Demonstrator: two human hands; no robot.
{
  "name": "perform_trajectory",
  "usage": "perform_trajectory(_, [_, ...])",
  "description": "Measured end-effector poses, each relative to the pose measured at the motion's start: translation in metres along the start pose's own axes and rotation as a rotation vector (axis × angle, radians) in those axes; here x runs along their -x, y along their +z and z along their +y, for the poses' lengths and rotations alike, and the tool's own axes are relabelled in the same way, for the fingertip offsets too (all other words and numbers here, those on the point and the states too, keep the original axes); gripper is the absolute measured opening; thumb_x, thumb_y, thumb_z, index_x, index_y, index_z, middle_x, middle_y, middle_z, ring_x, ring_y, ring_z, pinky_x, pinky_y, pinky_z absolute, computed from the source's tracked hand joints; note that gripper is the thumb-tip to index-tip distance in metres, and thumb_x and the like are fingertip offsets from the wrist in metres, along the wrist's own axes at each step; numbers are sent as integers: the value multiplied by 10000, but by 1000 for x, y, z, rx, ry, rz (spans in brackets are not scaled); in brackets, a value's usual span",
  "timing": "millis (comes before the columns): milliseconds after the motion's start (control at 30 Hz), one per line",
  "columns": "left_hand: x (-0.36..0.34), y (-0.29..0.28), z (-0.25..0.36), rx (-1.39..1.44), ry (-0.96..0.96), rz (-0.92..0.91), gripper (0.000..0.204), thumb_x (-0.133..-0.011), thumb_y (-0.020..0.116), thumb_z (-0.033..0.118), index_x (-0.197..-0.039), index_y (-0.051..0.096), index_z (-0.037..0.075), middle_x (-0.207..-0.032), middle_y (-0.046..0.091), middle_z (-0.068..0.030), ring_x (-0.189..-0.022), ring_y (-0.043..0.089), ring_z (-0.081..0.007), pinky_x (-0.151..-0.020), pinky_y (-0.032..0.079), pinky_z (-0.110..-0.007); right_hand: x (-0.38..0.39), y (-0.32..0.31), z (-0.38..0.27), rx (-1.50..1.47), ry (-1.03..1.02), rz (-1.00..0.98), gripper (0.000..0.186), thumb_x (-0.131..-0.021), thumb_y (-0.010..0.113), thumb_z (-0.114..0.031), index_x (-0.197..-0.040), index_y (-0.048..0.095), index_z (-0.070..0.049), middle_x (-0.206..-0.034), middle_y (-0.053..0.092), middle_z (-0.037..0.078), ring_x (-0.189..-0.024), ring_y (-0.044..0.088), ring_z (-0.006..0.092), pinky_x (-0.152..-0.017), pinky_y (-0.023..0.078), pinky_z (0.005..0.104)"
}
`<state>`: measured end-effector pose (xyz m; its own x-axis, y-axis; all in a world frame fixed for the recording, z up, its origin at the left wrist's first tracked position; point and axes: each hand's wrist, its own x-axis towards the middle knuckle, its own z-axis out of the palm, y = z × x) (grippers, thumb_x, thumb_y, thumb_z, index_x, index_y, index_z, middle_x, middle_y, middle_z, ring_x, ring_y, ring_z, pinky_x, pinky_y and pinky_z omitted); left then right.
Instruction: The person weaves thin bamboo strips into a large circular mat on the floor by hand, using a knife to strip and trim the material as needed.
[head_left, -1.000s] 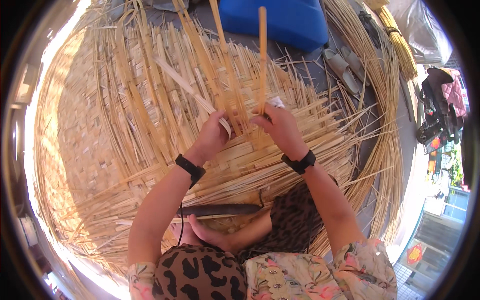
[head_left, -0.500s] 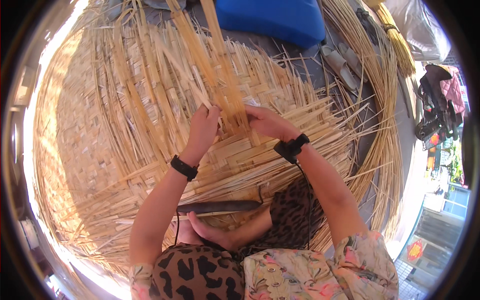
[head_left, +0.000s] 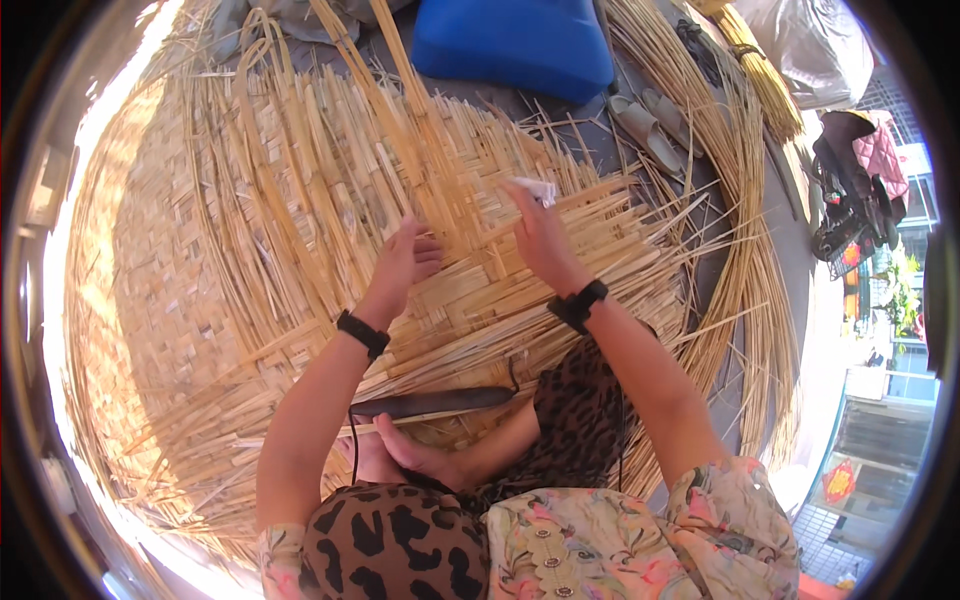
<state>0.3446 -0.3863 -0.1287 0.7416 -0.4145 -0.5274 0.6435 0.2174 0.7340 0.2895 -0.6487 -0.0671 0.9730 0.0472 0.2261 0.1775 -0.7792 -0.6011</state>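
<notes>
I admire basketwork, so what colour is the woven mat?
The woven mat is straw-yellow to tan, seen in the head view.

One woven mat (head_left: 140, 250) has two hands above it, one left hand (head_left: 405, 262) and one right hand (head_left: 540, 235), two black wristbands (head_left: 362, 335), and one long dark object (head_left: 435, 403) at its near part. Beyond its far edge are one blue container (head_left: 512, 45) and, farther right, two slippers (head_left: 645, 132). Well right of the mat are one yellow broom-like bundle (head_left: 765, 75) and one pink quilted piece (head_left: 880, 165).
</notes>
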Motion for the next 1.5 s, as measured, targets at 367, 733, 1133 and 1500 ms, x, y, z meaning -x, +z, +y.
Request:
perform_trajectory(367, [169,-191,-44,301,104,681,280,-1130,630,188,-1304,650,-31,-1183,735,-159,-1085,747,-260,-914,643,-352,-15,0,44,553,-138,-338,158,-952,747,-307,-1014,729,-163,-920,790,92,-968,757,369,-949,519,531])
perform_trajectory(733, [182,-212,-31,501,414,634,224,-1091,705,86,-1288,608,44,-1284,716,-136,-1164,734,-289,-986,672,-381,-9,22,19,736,-68,-382,99,-976,694,-201,-1038,728,-132,-879,795,131,-885,784,360,-770,608,484])
perform_trajectory(1133, [156,-233,-53,-549,216,648,226,-1098,723,148,-1223,648,-24,-1144,727,-102,-1054,734,-236,-920,663,-335,8,-5,80,540,-26,-378,308,-964,723,-464,-963,657,-164,-798,726,108,-835,745,368,-721,547,535])
perform_trajectory(1500, [170,-229,-31,114,110,595,146,-1082,720,185,-1097,719,39,-968,715,-31,-855,682,-149,-692,540,-282,-24,17,67,72,-12,-409,205,-938,755,-398,-959,757,-194,-878,777,76,-865,746,337,-781,553,489])
